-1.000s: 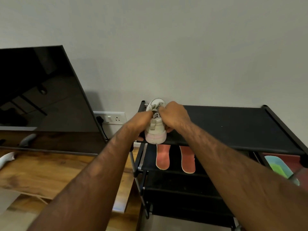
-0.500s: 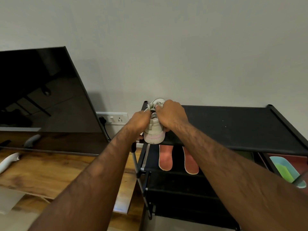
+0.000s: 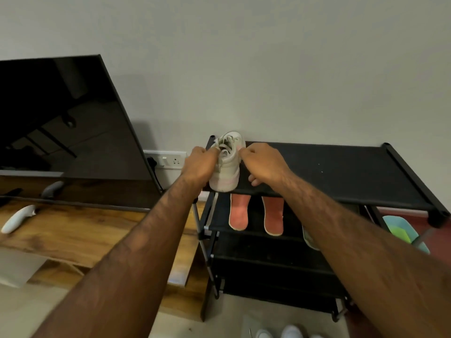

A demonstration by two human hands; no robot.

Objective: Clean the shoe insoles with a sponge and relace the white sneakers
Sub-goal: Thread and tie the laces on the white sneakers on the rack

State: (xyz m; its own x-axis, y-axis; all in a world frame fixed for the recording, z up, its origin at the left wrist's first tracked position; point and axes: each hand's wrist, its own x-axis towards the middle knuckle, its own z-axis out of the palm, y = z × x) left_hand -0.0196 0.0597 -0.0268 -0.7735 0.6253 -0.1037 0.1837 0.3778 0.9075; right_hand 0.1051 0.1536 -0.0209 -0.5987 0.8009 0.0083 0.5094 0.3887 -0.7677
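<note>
The white sneaker (image 3: 225, 169) is stood on the top shelf of the shoe rack (image 3: 341, 172), its lace (image 3: 226, 150) pinched by the left hand (image 3: 200, 164), probably for tightening (whether anything is gripped by the curled right hand (image 3: 263, 164) cannot be told).

The place is a room in a home, likely a living room. A black shoe rack (image 3: 341, 176) stands against a plain painted wall (image 3: 268, 69), with a white sneaker (image 3: 228, 167) on its top shelf and pink insoles (image 3: 239, 211) one shelf down. Left of the rack, a flat-screen television (image 3: 61, 118) and a white remote (image 3: 18, 219) sit on a wooden unit (image 3: 85, 235). A wall socket panel (image 3: 168, 160) is just beside the rack's left post.
</note>
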